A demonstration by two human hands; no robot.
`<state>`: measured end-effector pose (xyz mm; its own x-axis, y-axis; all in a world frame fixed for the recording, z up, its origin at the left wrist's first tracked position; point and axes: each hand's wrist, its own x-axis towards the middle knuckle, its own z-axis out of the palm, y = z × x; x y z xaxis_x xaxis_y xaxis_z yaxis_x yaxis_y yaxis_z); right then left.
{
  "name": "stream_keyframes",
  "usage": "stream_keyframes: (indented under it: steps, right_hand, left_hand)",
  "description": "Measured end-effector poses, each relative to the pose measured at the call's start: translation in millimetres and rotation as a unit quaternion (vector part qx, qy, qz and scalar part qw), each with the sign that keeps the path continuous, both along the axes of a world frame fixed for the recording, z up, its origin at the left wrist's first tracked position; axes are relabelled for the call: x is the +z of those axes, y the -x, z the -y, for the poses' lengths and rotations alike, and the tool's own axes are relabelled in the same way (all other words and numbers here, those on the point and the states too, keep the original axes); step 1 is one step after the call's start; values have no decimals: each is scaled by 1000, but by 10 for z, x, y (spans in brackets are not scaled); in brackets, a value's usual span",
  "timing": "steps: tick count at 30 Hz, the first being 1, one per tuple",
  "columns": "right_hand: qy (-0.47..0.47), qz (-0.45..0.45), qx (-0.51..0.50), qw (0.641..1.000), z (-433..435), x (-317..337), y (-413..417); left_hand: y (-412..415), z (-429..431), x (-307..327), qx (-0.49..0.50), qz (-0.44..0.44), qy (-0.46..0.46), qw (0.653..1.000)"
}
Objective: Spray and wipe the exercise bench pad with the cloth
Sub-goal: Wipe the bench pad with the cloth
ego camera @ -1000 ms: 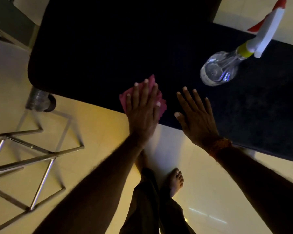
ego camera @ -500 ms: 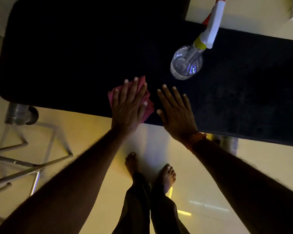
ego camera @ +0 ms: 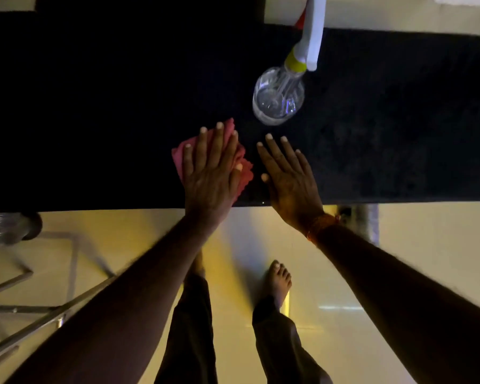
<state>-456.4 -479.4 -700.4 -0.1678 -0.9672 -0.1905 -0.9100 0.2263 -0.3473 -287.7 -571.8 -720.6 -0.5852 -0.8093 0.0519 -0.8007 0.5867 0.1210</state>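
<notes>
- Pink cloth [ego camera: 179,157] lies under the left grip [ego camera: 211,176], fingers straight, pressed onto the black bench pad [ego camera: 94,106] by its near edge.
- Right grip [ego camera: 288,178] rests flat and empty just right of it.
- Pad runs long left-right; spray bottle [ego camera: 279,98] stands beyond, nearer the right grip.

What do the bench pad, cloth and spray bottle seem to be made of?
Bench pad: black, matte, faintly grained, probably vinyl or leatherette upholstery; the dim light leaves it open.
Cloth: pink-red soft fabric, crumpled with wavy edges, likely microfibre or cotton.
Spray bottle: clear glossy plastic body showing highlights and the dip tube inside, with opaque white plastic trigger head and yellow collar.
</notes>
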Motion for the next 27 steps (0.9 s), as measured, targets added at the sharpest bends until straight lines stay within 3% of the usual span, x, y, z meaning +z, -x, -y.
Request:
stream_keyframes:
  steps: [5,10,15,21,24,27]
  right_hand:
    - [-36,-15,-86,996,22,90,-200]
    - [-58,2,-172,983,114,85,-384]
    - [-61,34,-238,969,201,124,-498]
    - [-70,47,-285,955,306,130,-569]
    - [-89,54,-301,948,381,178,-620]
    - [-95,52,-306,946,433,177,-669]
  left_hand:
    - [-136,62,30,-138,22,-2,990]
    - [64,359,93,-85,8,-36,996]
    - [-111,438,125,-212,33,-34,976]
    - [144,1071,159,-164,47,-57,984]
    - [-83,767,162,-212,57,-48,974]
    - [-69,991,135,-248,54,-55,966]
